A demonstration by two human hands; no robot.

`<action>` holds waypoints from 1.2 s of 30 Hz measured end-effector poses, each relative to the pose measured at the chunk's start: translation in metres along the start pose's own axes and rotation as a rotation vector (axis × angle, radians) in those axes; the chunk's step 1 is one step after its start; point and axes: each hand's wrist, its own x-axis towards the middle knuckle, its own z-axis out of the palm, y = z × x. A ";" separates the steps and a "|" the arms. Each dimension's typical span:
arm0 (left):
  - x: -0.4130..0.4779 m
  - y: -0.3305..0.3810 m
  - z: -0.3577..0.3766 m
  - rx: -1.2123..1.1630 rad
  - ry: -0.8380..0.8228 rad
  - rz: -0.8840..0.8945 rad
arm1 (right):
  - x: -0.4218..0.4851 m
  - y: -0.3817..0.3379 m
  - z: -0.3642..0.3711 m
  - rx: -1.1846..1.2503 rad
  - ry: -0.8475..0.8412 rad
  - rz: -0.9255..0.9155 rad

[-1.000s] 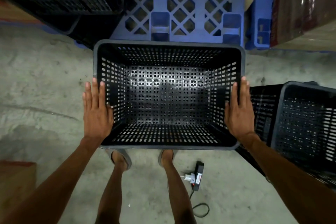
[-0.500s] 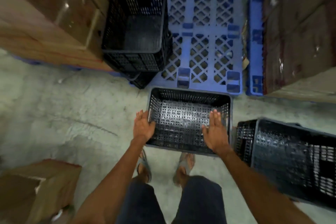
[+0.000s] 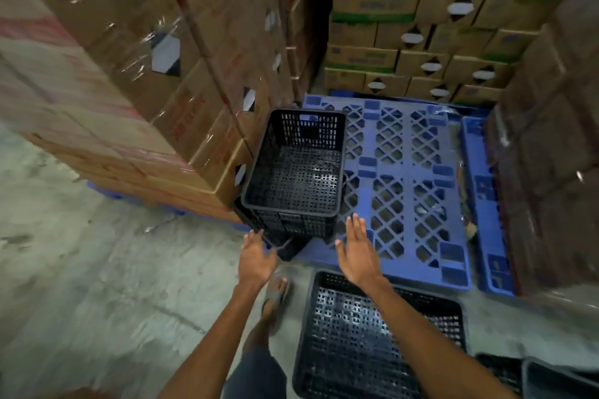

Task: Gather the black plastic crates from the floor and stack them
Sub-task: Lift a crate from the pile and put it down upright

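A stack of black plastic crates (image 3: 296, 172) stands at the left front corner of a blue pallet (image 3: 408, 178), the top one upright and empty. A single black crate (image 3: 363, 343) sits on the concrete floor below my right arm. At the bottom right corner, part of another black crate (image 3: 557, 379) shows. My left hand (image 3: 257, 257) is stretched out with fingers straight, just short of the stack's front base. My right hand (image 3: 356, 253) is also flat and holds nothing, hovering over the pallet beside the stack.
Wrapped cardboard boxes (image 3: 129, 91) rise in a wall on the left, touching the stack. More cartons (image 3: 421, 26) stand behind the pallet, and a wrapped load (image 3: 551, 139) on the right. Bare concrete floor (image 3: 81, 269) lies to the left. My sandalled foot (image 3: 275, 298) is near the floor crate.
My hands have let go of the crate they held by its sides; it now sits on the floor. My view has risen and both hands have reached forward toward the stack.
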 end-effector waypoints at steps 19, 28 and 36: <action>0.554 0.217 -0.012 0.806 -0.101 0.768 | 0.255 -0.173 0.156 1.248 0.251 1.465; 0.637 0.216 0.035 0.742 -0.289 0.686 | 0.282 -0.139 0.178 1.547 0.354 1.800; 0.598 0.194 -0.021 0.674 -0.186 0.637 | 0.236 -0.114 0.152 1.301 0.297 1.689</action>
